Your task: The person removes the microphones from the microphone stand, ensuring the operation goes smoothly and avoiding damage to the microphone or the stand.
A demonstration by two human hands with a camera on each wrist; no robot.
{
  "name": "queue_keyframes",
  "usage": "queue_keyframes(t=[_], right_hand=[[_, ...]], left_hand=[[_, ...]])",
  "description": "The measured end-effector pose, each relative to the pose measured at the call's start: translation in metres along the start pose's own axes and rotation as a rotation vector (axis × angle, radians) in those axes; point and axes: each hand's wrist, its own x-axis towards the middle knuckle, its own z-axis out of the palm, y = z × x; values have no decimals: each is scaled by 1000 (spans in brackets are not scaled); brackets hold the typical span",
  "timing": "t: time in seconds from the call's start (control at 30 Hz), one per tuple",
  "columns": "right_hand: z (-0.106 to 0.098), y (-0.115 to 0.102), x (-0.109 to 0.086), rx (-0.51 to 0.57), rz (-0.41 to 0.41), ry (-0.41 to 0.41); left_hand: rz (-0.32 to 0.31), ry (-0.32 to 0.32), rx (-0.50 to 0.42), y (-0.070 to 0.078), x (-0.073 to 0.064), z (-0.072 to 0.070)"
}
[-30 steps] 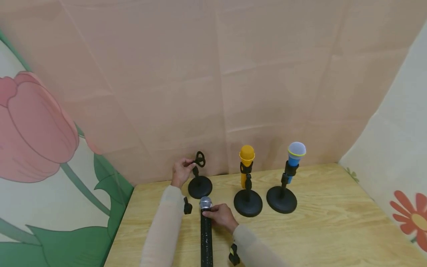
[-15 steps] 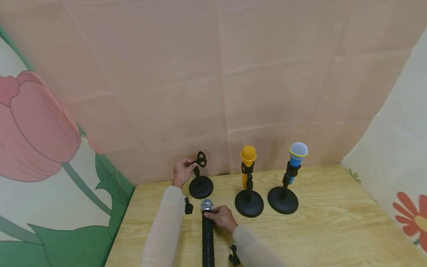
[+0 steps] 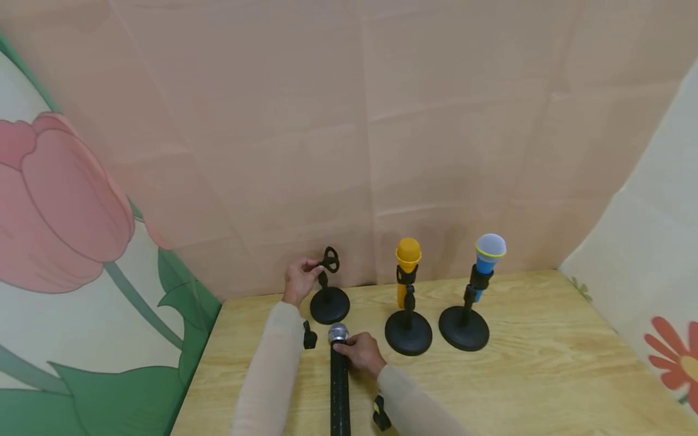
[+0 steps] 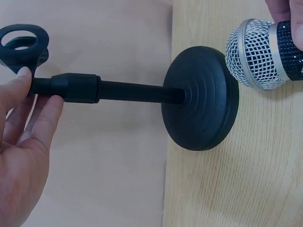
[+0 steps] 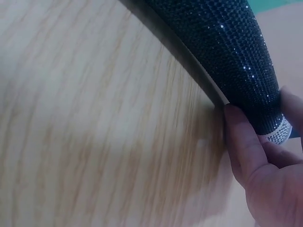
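My left hand (image 3: pixel 300 281) pinches the neck of a black desktop microphone stand (image 3: pixel 329 306) just under its clip (image 4: pixel 23 45). In the left wrist view, thumb and fingertips close around the neck, and the clip's ring has nothing in it. The stand's round base (image 4: pixel 199 99) sits near the table's back edge. My right hand (image 3: pixel 364 354) grips a black, glittery microphone (image 3: pixel 339 387) just below its silver mesh head (image 4: pixel 255 54). That head points toward the stand's base. The right wrist view shows the sparkling handle (image 5: pixel 227 52) close over the tabletop, thumb and fingers on either side.
To the right stand two more black stands, one holding a yellow microphone (image 3: pixel 408 254), the other a blue one with a pale head (image 3: pixel 491 245). A pink cloth wall (image 3: pixel 272 151) rises behind the wooden table (image 3: pixel 534 375). Flower-printed panels flank both sides.
The head view has shifted very slightly. Both hands keep the same hold on the stand and the black microphone.
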Motion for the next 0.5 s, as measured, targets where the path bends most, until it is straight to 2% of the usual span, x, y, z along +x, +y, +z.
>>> queue_keyframes(t=[0.1, 0.13, 0.2, 0.27, 0.33, 0.37, 0.47, 0.5], right_hand=[[-58, -14, -46, -53, -9, 134], [-68, -14, -54, -88, -35, 172], [-80, -13, -62, -30, -61, 149], [-82, -10, -63, -29, -99, 147], [-76, -8, -59, -50, -127, 158], [-73, -7, -57, -28, -130, 147], [-60, -3, -49, -83, -152, 196], [-59, -3, -48, -66, -144, 182]], left_hand=[[20, 2, -2, -1, 0, 1], [31, 2, -5, -2, 0, 1], [56, 2, -6, -3, 1, 1], [77, 3, -10, -5, 1, 1], [82, 6, -7, -5, 1, 1], [80, 7, -6, -5, 1, 1], [66, 6, -11, -3, 1, 1], [61, 5, -9, -3, 0, 1]])
